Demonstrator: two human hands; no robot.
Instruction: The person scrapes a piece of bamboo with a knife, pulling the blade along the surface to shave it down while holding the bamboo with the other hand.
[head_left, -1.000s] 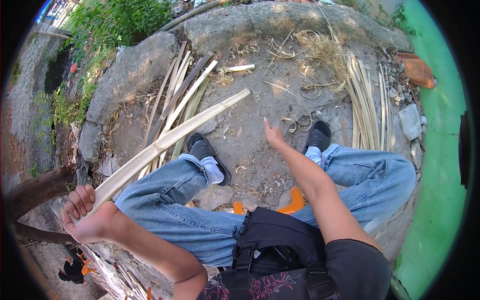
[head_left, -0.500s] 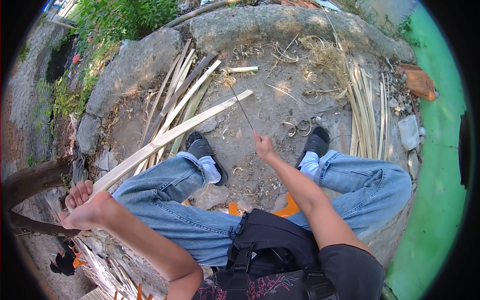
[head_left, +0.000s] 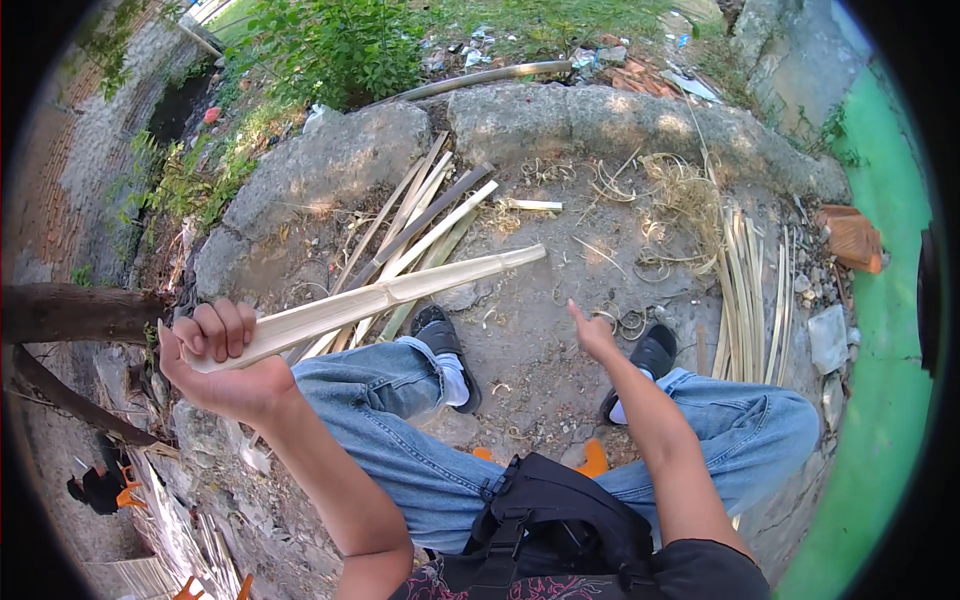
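A long, pale split bamboo strip (head_left: pixel 385 296) slants up and to the right from my left hand (head_left: pixel 225 355), whose fingers are curled around its near end. The strip's inner face with its node ridges is turned up, and its far tip hangs over the ground. My right hand (head_left: pixel 594 335) is closed, below and right of that tip and apart from it. The thin, dark knife seen in it earlier barely shows now; its blade is hard to make out against the ground.
More bamboo strips (head_left: pixel 440 225) lie beyond my left foot, and a bundle of narrow slats (head_left: pixel 740 290) lies on the right. Curly shavings (head_left: pixel 680 200) are heaped near the concrete curb (head_left: pixel 640 125). A tree trunk (head_left: pixel 85 312) stands at left, a green wall (head_left: pixel 880 330) at right.
The view has shifted. My left hand has risen and turned the bamboo strip, so its inner face shows. My right hand has drawn away from the strip's tip, where the dark blade was touching or crossing it.
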